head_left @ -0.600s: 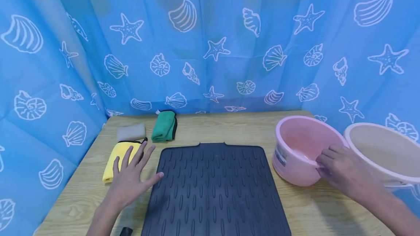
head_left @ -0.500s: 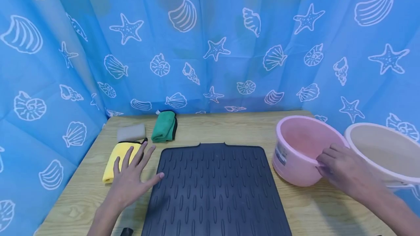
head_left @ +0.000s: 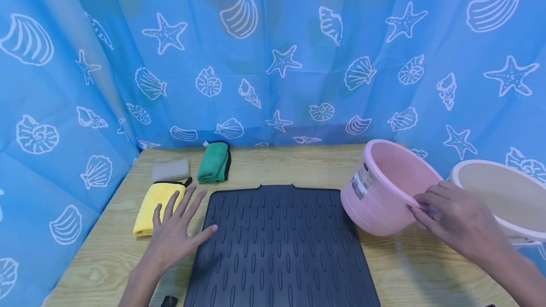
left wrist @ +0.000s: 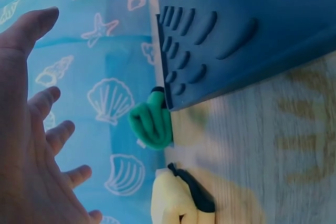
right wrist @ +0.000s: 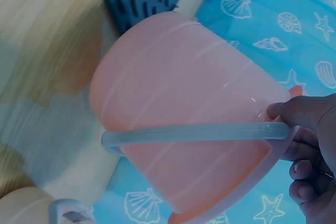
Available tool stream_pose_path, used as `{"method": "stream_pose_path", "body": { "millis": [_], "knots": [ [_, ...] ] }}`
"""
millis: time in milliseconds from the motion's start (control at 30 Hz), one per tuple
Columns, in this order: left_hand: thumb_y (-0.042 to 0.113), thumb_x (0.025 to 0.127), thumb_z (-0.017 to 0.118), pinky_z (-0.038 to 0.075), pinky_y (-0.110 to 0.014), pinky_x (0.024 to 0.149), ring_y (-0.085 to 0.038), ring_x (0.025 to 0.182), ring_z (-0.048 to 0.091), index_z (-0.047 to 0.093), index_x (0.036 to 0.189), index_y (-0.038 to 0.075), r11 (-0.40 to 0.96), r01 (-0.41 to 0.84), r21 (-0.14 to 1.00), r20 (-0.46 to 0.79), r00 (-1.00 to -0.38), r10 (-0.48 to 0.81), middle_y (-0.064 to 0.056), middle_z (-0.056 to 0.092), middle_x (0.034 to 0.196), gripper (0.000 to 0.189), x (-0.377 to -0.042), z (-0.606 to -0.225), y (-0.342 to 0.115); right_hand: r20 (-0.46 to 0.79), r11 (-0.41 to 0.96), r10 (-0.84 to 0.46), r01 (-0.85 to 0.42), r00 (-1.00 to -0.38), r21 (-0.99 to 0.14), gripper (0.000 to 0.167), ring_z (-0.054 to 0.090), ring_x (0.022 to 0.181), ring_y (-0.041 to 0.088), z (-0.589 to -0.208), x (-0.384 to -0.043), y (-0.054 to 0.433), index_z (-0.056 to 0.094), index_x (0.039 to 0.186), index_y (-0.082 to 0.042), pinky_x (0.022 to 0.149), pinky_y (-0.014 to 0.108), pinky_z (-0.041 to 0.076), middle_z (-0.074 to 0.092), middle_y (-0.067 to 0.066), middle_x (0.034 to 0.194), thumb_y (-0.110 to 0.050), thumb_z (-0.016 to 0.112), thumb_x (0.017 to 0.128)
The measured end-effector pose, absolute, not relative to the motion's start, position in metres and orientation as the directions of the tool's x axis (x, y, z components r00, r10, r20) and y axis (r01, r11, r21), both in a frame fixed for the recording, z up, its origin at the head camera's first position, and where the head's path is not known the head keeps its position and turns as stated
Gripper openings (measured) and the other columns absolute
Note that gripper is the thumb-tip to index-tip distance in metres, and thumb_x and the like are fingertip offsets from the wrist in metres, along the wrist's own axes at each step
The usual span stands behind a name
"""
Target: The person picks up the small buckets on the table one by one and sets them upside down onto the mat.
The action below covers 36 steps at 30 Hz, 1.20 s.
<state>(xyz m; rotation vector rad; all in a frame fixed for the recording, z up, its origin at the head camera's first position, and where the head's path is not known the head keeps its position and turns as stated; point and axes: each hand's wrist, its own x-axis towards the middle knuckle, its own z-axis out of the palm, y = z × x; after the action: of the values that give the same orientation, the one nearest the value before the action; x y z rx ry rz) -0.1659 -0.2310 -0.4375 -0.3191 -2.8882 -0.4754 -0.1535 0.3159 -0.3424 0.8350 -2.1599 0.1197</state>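
My right hand (head_left: 462,219) pinches the rim of a pink bucket (head_left: 381,203), thumb outside and fingers at the rim. The bucket is raised and tilted, its lower left side over the right edge of a dark ridged mat (head_left: 281,245). In the right wrist view a pale handle (right wrist: 194,133) hangs across the bucket's wall, and the thumb (right wrist: 302,113) presses near its end. Fingers spread, my left hand (head_left: 172,240) hovers by the mat's left edge and holds nothing. A folded yellow cloth (head_left: 158,207) lies just beyond it.
A folded green cloth (head_left: 214,162) and a grey folded cloth (head_left: 170,170) lie at the back left. An off-white bucket (head_left: 471,176) stands at the right. A small black object (head_left: 169,301) shows at the bottom edge. A blue shell-patterned curtain (head_left: 264,60) surrounds the wooden table (head_left: 98,259).
My right hand has lifted and tilted the pink bucket and shifted it left, toward the mat. The left hand has moved only slightly to the right, fingers still spread.
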Motion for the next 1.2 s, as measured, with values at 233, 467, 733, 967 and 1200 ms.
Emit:
{"method": "stream_pose_path", "body": {
  "millis": [233,467,733,967,1200],
  "knots": [
    [0.068,0.088,0.059,0.005,-0.076,0.106,-0.041,0.148,0.011,0.021,0.160,0.034,0.916,0.252,0.311,0.248,-0.952,0.178,-0.001,0.010,0.167,0.088,-0.168,-0.437,-0.227,0.742,0.796,-0.460,-0.597,-0.488,0.101,0.066,0.048,0.061,0.009,-0.332,-0.152,0.305,0.074,0.074,-0.007,0.050,0.020,0.039,0.063,-0.004,0.068,-0.058,0.043,0.100],
    [0.067,0.088,0.060,0.006,-0.074,0.106,-0.040,0.149,0.010,0.023,0.160,0.033,0.905,0.262,0.336,0.252,-0.950,0.182,-0.001,0.012,0.167,0.088,-0.171,-0.438,-0.222,0.752,0.776,-0.424,-0.630,-0.504,0.016,0.056,0.051,0.064,0.007,-0.329,-0.151,0.296,0.075,0.079,-0.008,0.053,0.014,0.046,0.063,-0.007,0.072,-0.053,0.049,0.100],
    [0.067,0.088,0.060,0.007,-0.073,0.107,-0.039,0.149,0.011,0.023,0.160,0.034,0.877,0.279,0.391,0.262,-0.947,0.185,-0.001,0.015,0.166,0.087,-0.172,-0.437,-0.216,0.791,0.741,-0.373,-0.669,-0.485,-0.060,0.051,0.049,0.069,-0.002,-0.332,-0.154,0.287,0.077,0.082,-0.010,0.057,0.011,0.044,0.063,-0.008,0.074,-0.054,0.054,0.098],
    [0.065,0.089,0.060,0.008,-0.072,0.108,-0.037,0.150,0.009,0.021,0.160,0.033,0.848,0.302,0.435,0.279,-0.941,0.192,-0.002,0.016,0.166,0.087,-0.176,-0.438,-0.206,0.818,0.740,-0.329,-0.667,-0.472,-0.087,0.051,0.048,0.068,0.001,-0.333,-0.154,0.277,0.076,0.080,-0.011,0.057,0.012,0.041,0.061,-0.008,0.073,-0.054,0.056,0.096],
    [0.064,0.089,0.060,0.007,-0.072,0.110,-0.039,0.150,0.010,0.019,0.161,0.034,0.822,0.307,0.480,0.269,-0.943,0.195,-0.001,0.015,0.166,0.088,-0.181,-0.437,-0.196,0.832,0.741,-0.304,-0.664,-0.464,-0.099,0.051,0.047,0.068,0.002,-0.333,-0.153,0.268,0.076,0.080,-0.009,0.058,0.013,0.037,0.060,-0.008,0.071,-0.053,0.057,0.096]
  ]
}}
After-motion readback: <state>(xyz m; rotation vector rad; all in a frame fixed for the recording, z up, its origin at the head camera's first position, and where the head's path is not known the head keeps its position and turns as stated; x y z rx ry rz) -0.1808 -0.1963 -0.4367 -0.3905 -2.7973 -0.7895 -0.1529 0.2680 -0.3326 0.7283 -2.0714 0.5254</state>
